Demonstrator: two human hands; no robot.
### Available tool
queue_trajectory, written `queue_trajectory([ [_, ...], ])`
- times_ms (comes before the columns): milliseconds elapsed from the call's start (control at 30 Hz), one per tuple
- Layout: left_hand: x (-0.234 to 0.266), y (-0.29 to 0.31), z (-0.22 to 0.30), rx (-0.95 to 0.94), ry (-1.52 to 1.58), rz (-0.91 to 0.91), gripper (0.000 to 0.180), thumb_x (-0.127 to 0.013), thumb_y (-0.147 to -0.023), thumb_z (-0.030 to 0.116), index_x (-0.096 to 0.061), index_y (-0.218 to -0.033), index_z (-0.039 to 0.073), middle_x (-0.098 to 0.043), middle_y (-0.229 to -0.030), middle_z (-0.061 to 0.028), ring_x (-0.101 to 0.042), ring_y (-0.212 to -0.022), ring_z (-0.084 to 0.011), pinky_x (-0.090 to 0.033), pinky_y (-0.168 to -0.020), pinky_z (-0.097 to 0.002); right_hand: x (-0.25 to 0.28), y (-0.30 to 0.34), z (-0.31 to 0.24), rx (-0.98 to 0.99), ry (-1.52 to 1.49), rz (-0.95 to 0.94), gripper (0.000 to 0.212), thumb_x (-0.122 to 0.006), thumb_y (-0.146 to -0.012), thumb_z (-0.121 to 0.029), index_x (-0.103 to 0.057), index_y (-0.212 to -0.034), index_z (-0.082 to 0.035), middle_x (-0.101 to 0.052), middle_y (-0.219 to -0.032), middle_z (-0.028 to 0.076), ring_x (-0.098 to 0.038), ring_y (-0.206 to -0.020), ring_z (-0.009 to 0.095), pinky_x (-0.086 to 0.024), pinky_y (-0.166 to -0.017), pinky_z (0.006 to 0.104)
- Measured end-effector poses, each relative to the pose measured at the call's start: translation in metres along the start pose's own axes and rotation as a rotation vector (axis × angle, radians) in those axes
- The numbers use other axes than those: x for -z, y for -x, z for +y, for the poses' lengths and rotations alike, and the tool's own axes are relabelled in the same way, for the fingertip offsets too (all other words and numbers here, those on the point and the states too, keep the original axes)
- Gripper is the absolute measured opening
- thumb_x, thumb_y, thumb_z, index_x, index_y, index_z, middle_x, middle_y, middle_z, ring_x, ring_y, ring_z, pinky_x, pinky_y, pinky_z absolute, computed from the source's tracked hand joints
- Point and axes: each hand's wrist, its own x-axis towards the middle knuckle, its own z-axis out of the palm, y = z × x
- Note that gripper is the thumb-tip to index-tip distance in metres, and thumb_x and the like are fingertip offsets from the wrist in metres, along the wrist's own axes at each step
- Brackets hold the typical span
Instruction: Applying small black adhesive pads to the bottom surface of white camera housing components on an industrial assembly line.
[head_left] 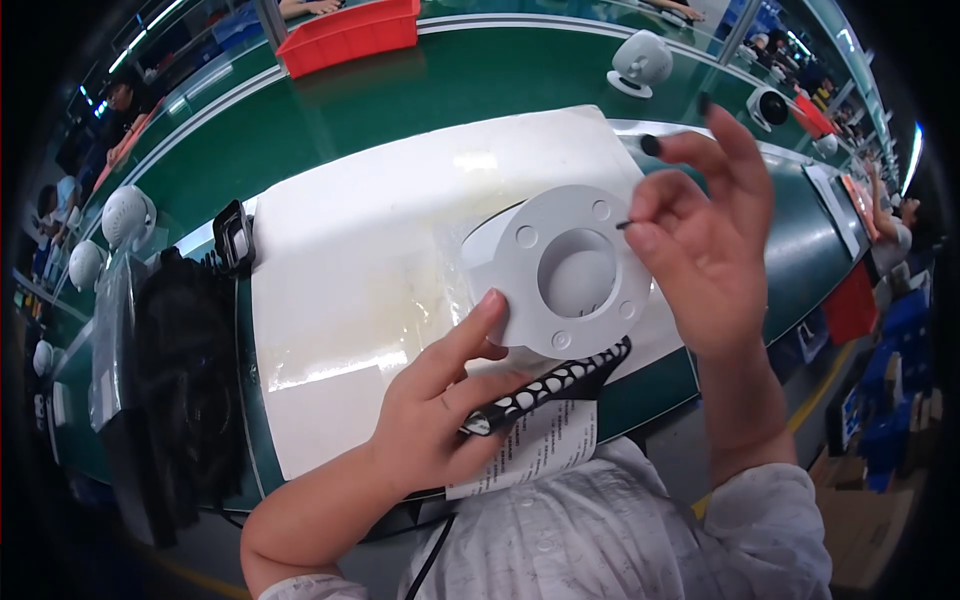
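Observation:
My left hand (430, 410) grips a white plastic device at its lower left edge. The device's flat round base (516, 275) faces up, with a large round opening and several small circular recesses. Below it, a black strip with white oval spots (540, 392) runs along my left fingers and seems held by them. A white printed sheet (545, 450) hangs beneath the strip. Over the base's right rim, my right hand (705, 235) pinches a small thin black piece (625, 225) between thumb and a finger. Black pieces cover two of its raised fingertips; whether caps or pads, I cannot tell.
A white board (340, 300) covers part of the green bench (470, 75). Left of it lie a black bag (195, 370) and a black-framed object (235, 238). White rounded devices (645, 60) stand around, and a red bin (350, 38) sits far back. Other people work nearby.

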Motion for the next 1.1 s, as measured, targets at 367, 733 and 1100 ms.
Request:
queue_trajectory([
  [367, 0.002, 0.005, -0.002, -0.036, -0.006, -0.3, 0.039, -0.058, -0.056, -0.002, -0.06, -0.095, 0.002, -0.021, -0.137, -0.0239, -0.06, -0.083, -0.0274, -0.051, -0.07, -0.031, 0.008, -0.004, -0.002, -0.18, -0.006, -0.015, 0.065, -0.043, -0.074, 0.016, -0.024, -0.131, -0.007, -0.041, -0.108, 0.012, -0.043, -0.078, 0.009, -0.041, -0.071, 0.019],
  [733, 0.001, 0.005, -0.002, -0.032, -0.031, -0.306, 0.043, -0.061, -0.054, -0.002, -0.06, -0.097, 0.002, -0.02, -0.138, -0.0228, -0.06, -0.087, -0.0261, -0.049, -0.058, -0.0262, 0.015, -0.002, -0.021, 0.104, 0.688, -0.286, 0.066, -0.049, -0.076, 0.011, -0.016, -0.131, -0.006, -0.053, -0.106, 0.021, -0.06, -0.084, 0.021, -0.05, -0.062, 0.0225],
  [1100, 0.003, 0.002, 0.001, -0.015, -0.013, -0.32, 0.043, -0.061, -0.055, -0.003, -0.058, -0.098, 0.001, -0.021, -0.137, -0.0229, -0.059, -0.087, -0.0272, -0.05, -0.071, -0.031, -0.011, -0.007, -0.007, 0.1, 0.498, -0.314, 0.055, -0.051, -0.074, 0.011, -0.029, -0.123, 0.0, -0.054, -0.084, 0.008, -0.053, -0.072, 0.016, -0.041, -0.07, 0.0278],
])
